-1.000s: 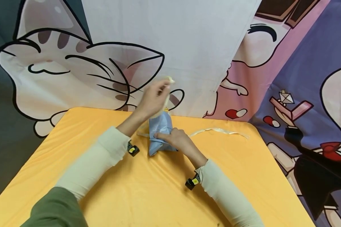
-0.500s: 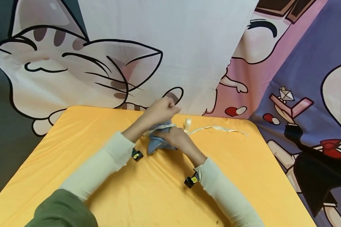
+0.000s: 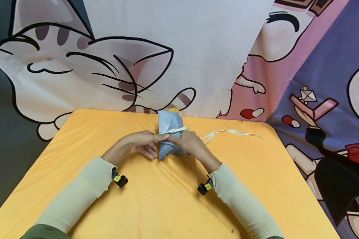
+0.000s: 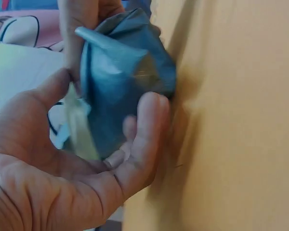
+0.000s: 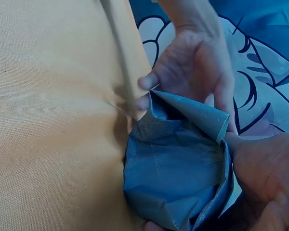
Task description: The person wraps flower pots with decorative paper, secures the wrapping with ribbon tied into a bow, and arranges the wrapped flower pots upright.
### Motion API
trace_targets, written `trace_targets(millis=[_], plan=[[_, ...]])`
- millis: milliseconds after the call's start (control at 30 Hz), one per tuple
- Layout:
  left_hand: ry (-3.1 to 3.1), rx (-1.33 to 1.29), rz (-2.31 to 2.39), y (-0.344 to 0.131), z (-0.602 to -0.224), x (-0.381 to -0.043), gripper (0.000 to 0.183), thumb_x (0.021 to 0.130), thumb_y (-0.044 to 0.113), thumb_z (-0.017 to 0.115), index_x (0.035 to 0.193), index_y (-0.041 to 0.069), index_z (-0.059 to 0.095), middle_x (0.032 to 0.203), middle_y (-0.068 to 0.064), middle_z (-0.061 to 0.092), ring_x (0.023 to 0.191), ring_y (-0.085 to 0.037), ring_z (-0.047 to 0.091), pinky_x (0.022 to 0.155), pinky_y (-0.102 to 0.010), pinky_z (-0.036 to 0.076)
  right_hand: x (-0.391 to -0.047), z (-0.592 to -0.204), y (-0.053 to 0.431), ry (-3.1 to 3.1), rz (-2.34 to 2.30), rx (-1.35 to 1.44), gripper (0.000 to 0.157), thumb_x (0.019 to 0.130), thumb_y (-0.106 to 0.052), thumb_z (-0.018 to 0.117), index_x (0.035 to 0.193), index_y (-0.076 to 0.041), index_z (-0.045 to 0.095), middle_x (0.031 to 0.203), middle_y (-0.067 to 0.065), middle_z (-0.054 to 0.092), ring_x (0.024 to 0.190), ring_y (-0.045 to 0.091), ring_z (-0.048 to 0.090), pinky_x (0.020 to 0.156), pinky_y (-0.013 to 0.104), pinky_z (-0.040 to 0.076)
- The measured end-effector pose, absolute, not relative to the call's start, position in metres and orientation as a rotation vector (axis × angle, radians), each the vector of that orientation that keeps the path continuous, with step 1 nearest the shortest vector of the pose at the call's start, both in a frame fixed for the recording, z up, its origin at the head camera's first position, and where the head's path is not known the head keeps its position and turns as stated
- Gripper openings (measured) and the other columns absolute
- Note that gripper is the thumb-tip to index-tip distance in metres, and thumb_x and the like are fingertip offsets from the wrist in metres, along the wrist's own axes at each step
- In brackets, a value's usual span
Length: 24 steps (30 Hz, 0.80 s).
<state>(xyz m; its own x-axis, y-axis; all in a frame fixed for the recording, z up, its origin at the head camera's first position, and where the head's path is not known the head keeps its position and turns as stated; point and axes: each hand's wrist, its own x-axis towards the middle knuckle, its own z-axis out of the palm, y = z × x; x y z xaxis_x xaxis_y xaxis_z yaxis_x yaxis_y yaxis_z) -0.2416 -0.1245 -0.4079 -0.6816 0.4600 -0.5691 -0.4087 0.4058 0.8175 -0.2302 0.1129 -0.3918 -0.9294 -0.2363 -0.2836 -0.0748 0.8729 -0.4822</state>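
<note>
A small bouquet (image 3: 170, 120) wrapped in blue paper stands on the table, yellow petals showing at its top. My right hand (image 3: 190, 142) grips its lower part, thumb across the front. Around the wrap runs a cream ribbon (image 3: 177, 129), which passes by the right thumb. On the left side is my left hand (image 3: 139, 141), its thumb tip touching the ribbon (image 4: 81, 127) beside the right thumb. The left fingers (image 4: 151, 115) are loosely bent beside the paper. In the right wrist view, the folded bottom of the blue wrap (image 5: 178, 163) faces the camera.
A loose ribbon tail (image 3: 239, 132) trails to the right over the yellow tablecloth (image 3: 155, 202). Behind the table's far edge hangs a printed cloth backdrop (image 3: 209, 56) with cartoon figures. Each wrist wears a small black camera (image 3: 120, 178).
The left hand came down from above the bouquet, crossed in front of it and moved to its left side, leaving the ribbon across the front. The right hand kept its grip.
</note>
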Motion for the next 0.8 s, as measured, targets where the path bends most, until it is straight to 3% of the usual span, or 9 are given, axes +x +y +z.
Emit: trace_targets(millis=[100,267,533,700,800], plan=[[1.762,-0.040,1.505,-0.120,-0.417,-0.245,0.087,0.109,0.058,0.066,0.159,-0.009,0.042,0.143,-0.033,0.059,0.106,-0.033,0.079,0.099,-0.046,0.069,-0.230,-0.392,0.114,2.697,-0.711,-0.234,0.075,0.106,-0.078,0.052,0.109,-0.006,0.073,0.108,0.015,0.074,0.087,0.026,0.068,0.075,0.039,0.056],[1.659,-0.130,1.621,-0.114,-0.426,-0.253,0.071,0.110,0.052,0.066,0.146,-0.005,0.045,0.146,-0.031,0.055,0.120,-0.037,0.071,0.111,-0.052,0.064,-0.231,-0.393,0.114,2.653,-0.749,-0.221,0.082,0.105,-0.078,0.053,0.123,-0.002,0.073,0.134,0.024,0.075,0.106,0.032,0.074,0.090,0.048,0.062],[1.671,-0.180,1.606,-0.107,-0.430,-0.258,0.097,0.107,0.060,0.068,0.166,-0.009,0.035,0.167,-0.038,0.043,0.147,-0.048,0.059,0.124,-0.059,0.054,-0.229,-0.388,0.114,2.633,-0.740,-0.204,0.098,0.104,-0.079,0.056,0.146,0.009,0.063,0.149,0.032,0.068,0.121,0.039,0.074,0.102,0.054,0.062],[1.714,-0.165,1.587,-0.108,-0.434,-0.258,0.093,0.107,0.061,0.069,0.164,-0.007,0.041,0.164,-0.037,0.049,0.142,-0.046,0.065,0.120,-0.057,0.057,-0.231,-0.387,0.118,2.622,-0.741,-0.241,0.105,0.104,-0.080,0.057,0.158,0.010,0.055,0.155,0.032,0.064,0.130,0.040,0.071,0.106,0.053,0.061],[1.737,-0.157,1.600,-0.110,-0.438,-0.258,0.083,0.108,0.059,0.068,0.156,-0.006,0.050,0.152,-0.032,0.061,0.126,-0.038,0.075,0.111,-0.051,0.064,-0.234,-0.385,0.123,2.570,-0.783,-0.299,0.097,0.105,-0.079,0.058,0.152,0.006,0.060,0.134,0.024,0.072,0.113,0.032,0.073,0.095,0.045,0.061]])
